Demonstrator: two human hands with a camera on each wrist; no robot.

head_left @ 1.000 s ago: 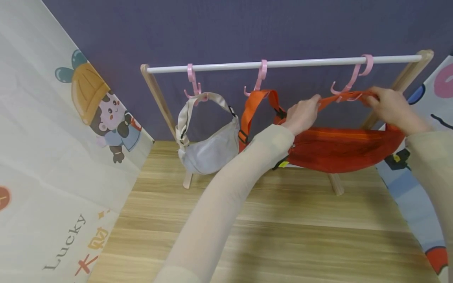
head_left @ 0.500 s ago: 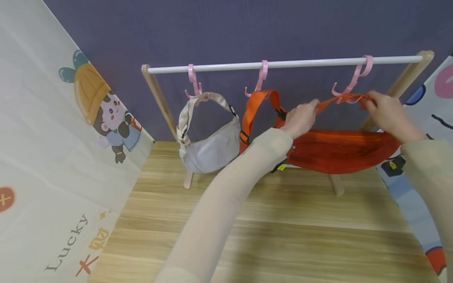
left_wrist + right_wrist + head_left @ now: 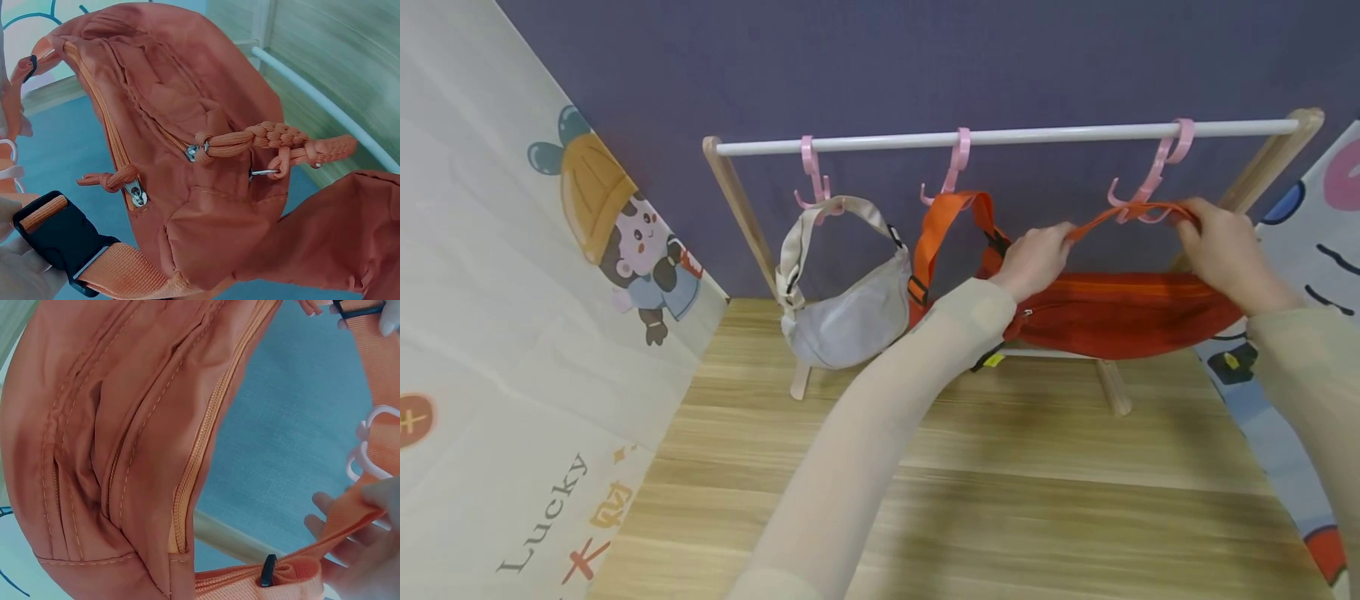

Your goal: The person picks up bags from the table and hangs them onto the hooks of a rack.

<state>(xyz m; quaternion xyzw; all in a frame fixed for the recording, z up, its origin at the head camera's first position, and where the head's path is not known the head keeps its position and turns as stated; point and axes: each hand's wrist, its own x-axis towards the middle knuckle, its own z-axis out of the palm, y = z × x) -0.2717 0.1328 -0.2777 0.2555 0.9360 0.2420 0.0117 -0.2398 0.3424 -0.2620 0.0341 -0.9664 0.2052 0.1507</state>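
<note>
A red-orange sling bag (image 3: 1120, 315) hangs at the right of the rack, its zipped body below both hands. My left hand (image 3: 1036, 260) grips the left part of its strap (image 3: 1101, 220); in the left wrist view, fingers lie by the black buckle (image 3: 59, 237). My right hand (image 3: 1228, 254) pinches the strap's right part between thumb and fingers, as the right wrist view shows. Between the hands, the strap crosses the lower curve of the right pink hook (image 3: 1157, 167). Braided cord pulls (image 3: 262, 137) hang from the bag's zips.
A white rail (image 3: 1045, 135) on wooden legs carries the pink hooks. A grey-white bag (image 3: 853, 317) hangs on the left hook (image 3: 811, 167), and an orange-strapped bag (image 3: 936, 229) on the middle hook (image 3: 956, 158), partly behind my left arm. Printed cloths flank the wooden floor (image 3: 1000, 500).
My right hand has sunk a little and shifted slightly left, and the strap has come down lower on the hook. The left hand has dropped slightly, still gripping the strap.
</note>
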